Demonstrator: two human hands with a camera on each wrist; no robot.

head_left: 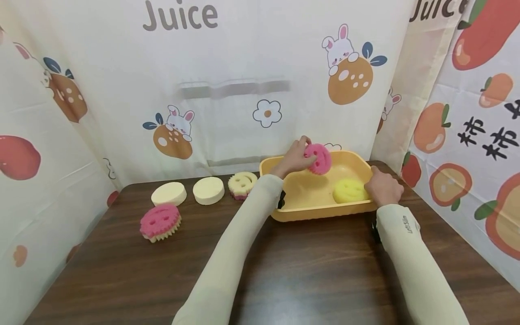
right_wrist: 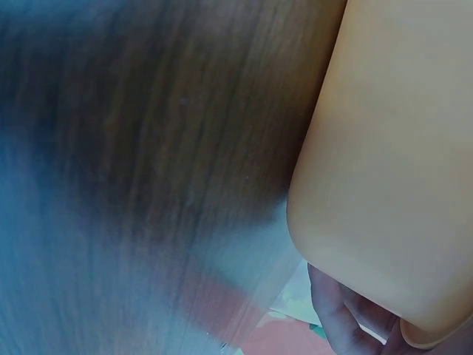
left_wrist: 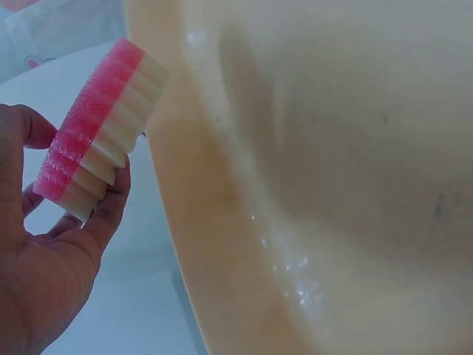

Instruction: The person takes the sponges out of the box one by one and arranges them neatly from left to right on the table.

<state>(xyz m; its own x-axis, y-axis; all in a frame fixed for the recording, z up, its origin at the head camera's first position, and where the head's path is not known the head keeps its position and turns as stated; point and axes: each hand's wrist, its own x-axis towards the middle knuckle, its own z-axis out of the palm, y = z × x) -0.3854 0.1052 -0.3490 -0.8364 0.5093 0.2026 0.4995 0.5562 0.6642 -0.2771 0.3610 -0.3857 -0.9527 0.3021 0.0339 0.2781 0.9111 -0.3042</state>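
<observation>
My left hand (head_left: 294,159) holds a round smiley-face sponge (head_left: 319,159), pink on one side, above the left part of the yellow plastic basin (head_left: 308,194). In the left wrist view, thumb and fingers pinch the sponge (left_wrist: 100,133) across its pink and cream layers, apart from the basin's wall. My right hand (head_left: 383,187) grips the basin's right end; in the right wrist view its fingers (right_wrist: 336,310) curl about the basin's end (right_wrist: 384,185). Inside the basin, close to that hand, lies a yellow sponge (head_left: 348,190).
Left of the basin, a smiley sponge (head_left: 242,183) with its cream face up and two plain cream discs (head_left: 209,190) stand along the back edge. A pink-topped smiley sponge (head_left: 161,221) lies nearer on the brown table (head_left: 308,271). Printed curtains (head_left: 235,49) hang behind and at the sides.
</observation>
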